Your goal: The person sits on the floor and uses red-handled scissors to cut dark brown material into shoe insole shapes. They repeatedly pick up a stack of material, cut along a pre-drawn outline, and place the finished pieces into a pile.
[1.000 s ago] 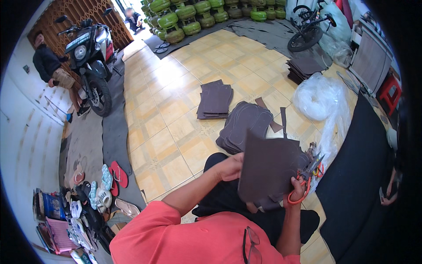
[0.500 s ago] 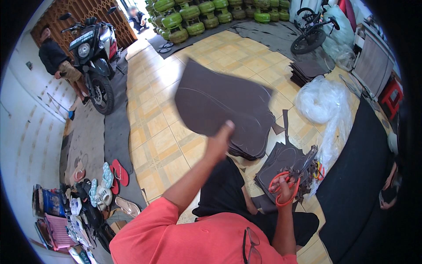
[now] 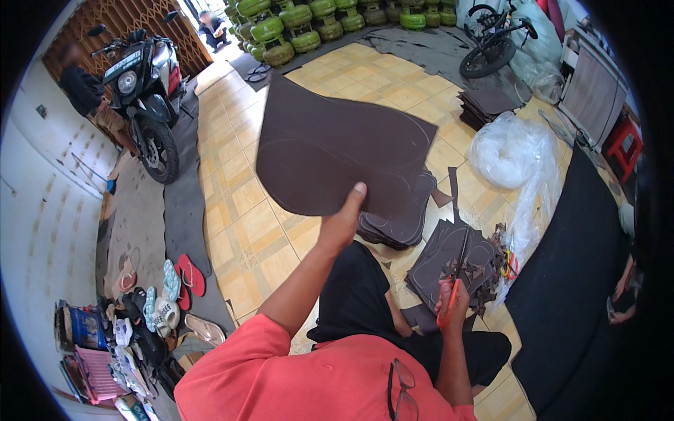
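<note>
My left hand (image 3: 341,226) grips the lower edge of a dark brown sheet (image 3: 323,144), thumb on top. The sheet is held up above the floor, and pale curved outlines are drawn on it. Its lower left edge is rounded, while the right end has a pointed corner. Under and behind it lies a stack of rounded brown pieces (image 3: 394,230). My right hand (image 3: 456,303) is closed round the orange handles of a pair of scissors (image 3: 463,254), whose blades point away from me. Below the scissors is a second pile of brown sheets (image 3: 430,263), with offcuts (image 3: 486,295) at its right.
Clear plastic wrap (image 3: 516,158) and a black cloth (image 3: 576,295) lie to the right. Another brown stack (image 3: 484,107) sits farther off. Footwear (image 3: 151,316) crowds the lower left. A motorcycle (image 3: 151,105), a standing person (image 3: 84,91) and green gas cylinders (image 3: 302,31) are at the back.
My left hand has shifted the brown sheet a little left and raised it flatter to view. My right hand has turned the scissors, so their blades now point straight away from me.
</note>
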`<act>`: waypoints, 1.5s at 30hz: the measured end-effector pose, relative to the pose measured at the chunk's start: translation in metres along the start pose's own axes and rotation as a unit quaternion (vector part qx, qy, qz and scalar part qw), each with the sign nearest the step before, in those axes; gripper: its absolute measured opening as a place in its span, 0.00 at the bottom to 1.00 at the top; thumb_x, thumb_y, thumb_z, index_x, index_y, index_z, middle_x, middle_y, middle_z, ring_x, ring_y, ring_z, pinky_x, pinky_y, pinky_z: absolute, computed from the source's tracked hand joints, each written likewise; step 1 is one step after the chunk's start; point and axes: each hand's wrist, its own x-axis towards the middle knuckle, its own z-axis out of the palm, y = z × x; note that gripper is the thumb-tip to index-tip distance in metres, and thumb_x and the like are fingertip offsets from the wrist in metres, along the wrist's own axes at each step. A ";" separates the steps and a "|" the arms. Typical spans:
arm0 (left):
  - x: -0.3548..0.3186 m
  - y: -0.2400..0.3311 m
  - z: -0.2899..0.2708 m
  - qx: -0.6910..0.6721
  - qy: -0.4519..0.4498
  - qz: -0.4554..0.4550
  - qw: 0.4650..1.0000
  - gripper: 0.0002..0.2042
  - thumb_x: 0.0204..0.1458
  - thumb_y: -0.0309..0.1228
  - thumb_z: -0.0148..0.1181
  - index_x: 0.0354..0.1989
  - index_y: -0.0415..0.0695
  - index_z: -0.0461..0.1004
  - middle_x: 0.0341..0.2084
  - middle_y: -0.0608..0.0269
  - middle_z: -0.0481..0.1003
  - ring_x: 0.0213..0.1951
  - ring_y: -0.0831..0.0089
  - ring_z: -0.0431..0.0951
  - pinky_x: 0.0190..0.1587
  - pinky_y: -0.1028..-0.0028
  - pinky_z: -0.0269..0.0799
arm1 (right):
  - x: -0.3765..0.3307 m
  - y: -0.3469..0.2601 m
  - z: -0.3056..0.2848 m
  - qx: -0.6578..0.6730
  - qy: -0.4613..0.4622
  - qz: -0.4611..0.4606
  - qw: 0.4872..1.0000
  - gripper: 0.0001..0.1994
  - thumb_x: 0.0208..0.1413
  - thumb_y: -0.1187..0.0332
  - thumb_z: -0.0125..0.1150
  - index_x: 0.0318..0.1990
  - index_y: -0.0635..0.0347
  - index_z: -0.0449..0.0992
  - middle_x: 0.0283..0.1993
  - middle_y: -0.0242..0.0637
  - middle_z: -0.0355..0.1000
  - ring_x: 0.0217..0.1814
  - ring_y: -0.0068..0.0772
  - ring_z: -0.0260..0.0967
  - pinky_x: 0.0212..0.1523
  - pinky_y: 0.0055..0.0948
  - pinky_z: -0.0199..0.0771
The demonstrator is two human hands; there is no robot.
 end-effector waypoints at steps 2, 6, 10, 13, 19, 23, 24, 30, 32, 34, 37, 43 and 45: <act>-0.013 -0.009 0.003 -0.008 -0.016 -0.017 1.000 0.26 0.57 0.39 0.61 0.58 0.33 0.66 0.54 0.52 0.70 0.55 0.66 0.69 0.59 0.69 0.63 | -0.001 -0.003 0.005 -0.049 0.021 0.028 0.998 0.10 0.61 0.63 0.59 0.35 0.62 0.72 0.24 0.29 0.65 0.21 0.19 0.62 0.22 0.21 0.64; -0.026 -0.028 0.009 0.004 -0.050 -0.050 0.997 0.29 0.56 0.43 0.62 0.59 0.32 0.65 0.55 0.50 0.69 0.57 0.64 0.68 0.60 0.68 0.62 | 0.003 0.011 0.005 -0.082 0.065 -0.023 0.994 0.09 0.59 0.66 0.61 0.32 0.62 0.72 0.25 0.31 0.65 0.28 0.20 0.62 0.30 0.24 0.65; -0.036 -0.056 0.005 0.057 -0.090 -0.099 0.989 0.35 0.54 0.51 0.61 0.59 0.31 0.66 0.57 0.46 0.69 0.57 0.60 0.69 0.62 0.68 0.60 | 0.006 0.013 0.002 -0.111 0.075 -0.035 0.990 0.11 0.60 0.66 0.60 0.29 0.61 0.69 0.22 0.31 0.63 0.23 0.19 0.62 0.24 0.24 0.64; -0.046 -0.054 0.011 0.016 -0.102 -0.110 0.989 0.26 0.56 0.45 0.61 0.53 0.34 0.70 0.47 0.54 0.73 0.49 0.67 0.72 0.52 0.70 0.67 | 0.005 0.007 0.004 -0.068 0.049 -0.078 0.993 0.13 0.65 0.59 0.53 0.34 0.58 0.71 0.19 0.22 0.58 0.14 0.14 0.56 0.15 0.17 0.58; -0.063 -0.035 0.031 -0.086 -0.133 -0.133 0.978 0.13 0.58 0.30 0.59 0.49 0.42 0.69 0.37 0.67 0.71 0.32 0.80 0.69 0.30 0.78 0.63 | 0.018 -0.018 -0.002 -0.130 0.044 -0.176 0.975 0.17 0.66 0.57 0.48 0.43 0.64 0.71 0.24 0.26 0.62 0.24 0.16 0.61 0.26 0.20 0.65; -0.073 -0.028 0.040 -0.081 -0.129 -0.138 0.979 0.13 0.57 0.30 0.60 0.49 0.42 0.70 0.37 0.67 0.72 0.32 0.81 0.70 0.30 0.79 0.63 | 0.015 -0.042 -0.003 -0.146 0.027 -0.178 0.973 0.16 0.65 0.58 0.47 0.44 0.65 0.71 0.24 0.29 0.63 0.26 0.19 0.61 0.29 0.23 0.64; -0.072 -0.033 0.034 -0.068 -0.144 -0.140 0.977 0.13 0.57 0.31 0.60 0.49 0.42 0.70 0.37 0.67 0.72 0.32 0.81 0.70 0.30 0.79 0.64 | 0.016 -0.045 -0.003 -0.143 0.025 -0.183 0.972 0.16 0.65 0.58 0.47 0.44 0.65 0.71 0.24 0.30 0.63 0.26 0.20 0.61 0.30 0.24 0.64; -0.071 -0.044 0.028 0.000 -0.172 -0.132 0.976 0.13 0.55 0.33 0.61 0.47 0.41 0.72 0.35 0.67 0.72 0.31 0.80 0.70 0.29 0.78 0.64 | 0.015 -0.054 -0.009 -0.139 0.019 -0.203 0.969 0.14 0.60 0.63 0.56 0.39 0.67 0.67 0.35 0.50 0.72 0.36 0.46 0.72 0.39 0.36 0.70; -0.070 -0.046 0.028 -0.006 -0.176 -0.135 0.975 0.13 0.55 0.33 0.61 0.46 0.41 0.72 0.35 0.67 0.72 0.31 0.80 0.70 0.29 0.78 0.64 | 0.015 -0.055 -0.011 -0.141 0.026 -0.227 0.963 0.13 0.61 0.63 0.56 0.37 0.66 0.66 0.31 0.47 0.70 0.32 0.40 0.69 0.36 0.34 0.69; -0.065 -0.049 0.024 -0.020 -0.183 -0.139 0.973 0.14 0.55 0.32 0.61 0.47 0.41 0.72 0.35 0.67 0.72 0.31 0.80 0.70 0.30 0.78 0.65 | 0.013 -0.056 -0.013 -0.140 0.016 -0.209 0.968 0.13 0.61 0.62 0.55 0.34 0.65 0.66 0.27 0.44 0.68 0.28 0.35 0.65 0.32 0.33 0.66; -0.053 -0.045 0.021 -0.024 -0.188 -0.130 0.973 0.15 0.55 0.32 0.62 0.48 0.41 0.71 0.37 0.65 0.73 0.34 0.79 0.71 0.30 0.76 0.66 | 0.005 -0.056 -0.020 -0.137 -0.020 -0.133 0.981 0.14 0.61 0.61 0.55 0.29 0.63 0.65 0.20 0.38 0.62 0.23 0.28 0.57 0.26 0.31 0.61; -0.034 -0.045 0.013 -0.023 -0.204 -0.160 0.965 0.21 0.54 0.30 0.62 0.55 0.37 0.67 0.43 0.60 0.74 0.42 0.69 0.77 0.38 0.71 0.74 | -0.005 -0.044 -0.031 -0.150 -0.049 -0.112 0.981 0.18 0.64 0.54 0.50 0.31 0.62 0.69 0.17 0.29 0.58 0.17 0.19 0.56 0.18 0.24 0.58; -0.035 -0.046 0.013 -0.003 -0.233 -0.185 0.955 0.21 0.54 0.29 0.62 0.55 0.37 0.67 0.43 0.60 0.74 0.41 0.69 0.77 0.38 0.71 0.74 | -0.006 -0.041 -0.024 -0.126 -0.024 -0.092 0.988 0.16 0.62 0.62 0.55 0.26 0.63 0.65 0.16 0.37 0.56 0.21 0.27 0.52 0.24 0.32 0.60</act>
